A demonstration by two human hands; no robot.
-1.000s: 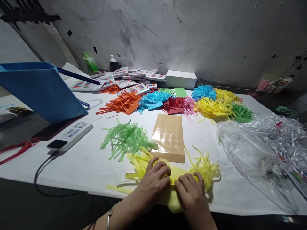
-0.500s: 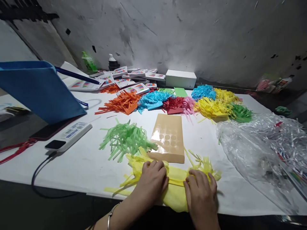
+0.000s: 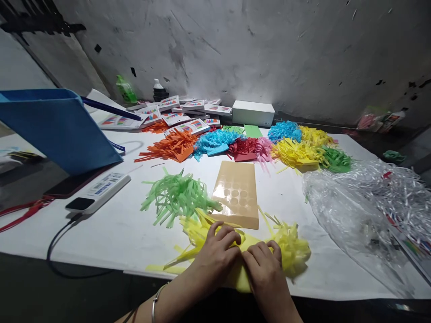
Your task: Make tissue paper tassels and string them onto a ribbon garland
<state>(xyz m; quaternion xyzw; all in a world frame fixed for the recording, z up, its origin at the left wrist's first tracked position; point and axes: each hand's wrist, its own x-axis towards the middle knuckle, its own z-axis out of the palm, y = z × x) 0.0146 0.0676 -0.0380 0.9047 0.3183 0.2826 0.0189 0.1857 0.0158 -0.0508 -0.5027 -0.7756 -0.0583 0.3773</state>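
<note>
A yellow tissue-paper tassel (image 3: pixel 291 246) lies across the front of the white-covered table, its fringes spreading to both sides. My left hand (image 3: pixel 218 251) curls its fingers over the middle of the yellow paper. Close beside it, my right hand (image 3: pixel 262 264) has its fingers bent onto the same paper. Both hands look closed on it, though the fingertips are partly hidden. Just beyond the hands is a tan sheet of clear round stickers (image 3: pixel 235 193). Left of that sheet sits a loose pale green tassel (image 3: pixel 180 195).
Orange (image 3: pixel 171 143), blue, red, pink and yellow tassels (image 3: pixel 298 152) line the back, before printed boxes (image 3: pixel 193 125) and a white box (image 3: pixel 253 113). At left stand a blue bin (image 3: pixel 63 130) and a white cabled device (image 3: pixel 99 193). Clear plastic bags (image 3: pixel 350 215) cover the right side.
My right hand has moved left, close to my left hand. The middle of the yellow paper is now more covered and gathered between the hands.
</note>
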